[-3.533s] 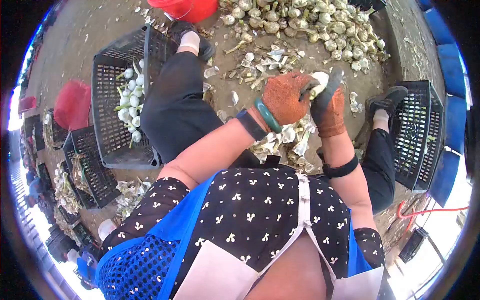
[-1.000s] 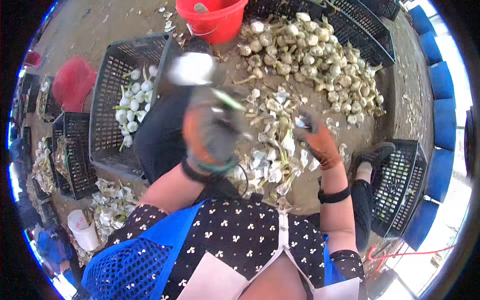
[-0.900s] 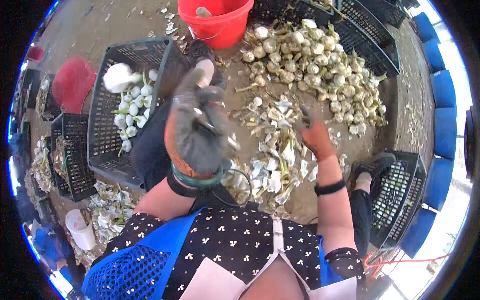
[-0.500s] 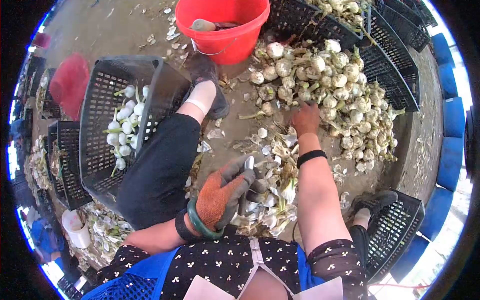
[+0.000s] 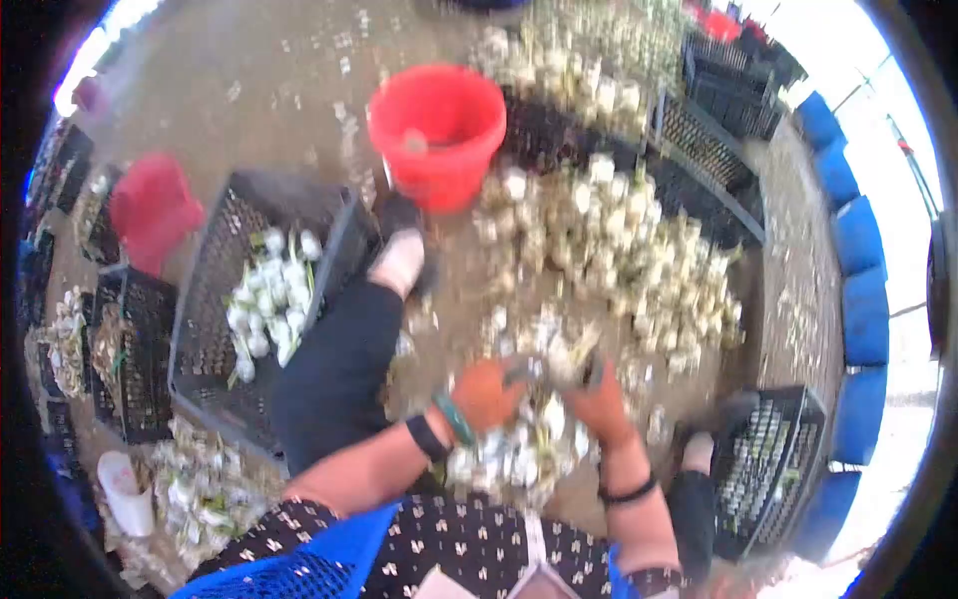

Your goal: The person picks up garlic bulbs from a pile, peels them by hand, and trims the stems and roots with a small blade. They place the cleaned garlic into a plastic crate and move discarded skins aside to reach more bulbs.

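My left hand (image 5: 486,395), in an orange and grey work glove with a green bangle at the wrist, is curled low in front of me; motion blur hides what its fingers hold. Close beside it, my right hand (image 5: 599,401), also gloved, has its fingers closed on a garlic bulb (image 5: 573,349) with a pale stalk. Beneath both hands lies a heap of white peelings and cut stalks (image 5: 524,454). Farther off and to the right spreads a large pile of untrimmed garlic (image 5: 629,250).
At my left leg a black crate (image 5: 205,329) holds cleaned white garlic bulbs (image 5: 269,299). A red bucket (image 5: 439,185) stands ahead. Another black crate (image 5: 803,439) is at my right foot, and more crates (image 5: 714,165) border the garlic pile. Blue barrels (image 5: 863,309) line the right side.
My right hand has come back from the garlic pile to beside my left hand, now with a bulb. The view has shifted and blurred.
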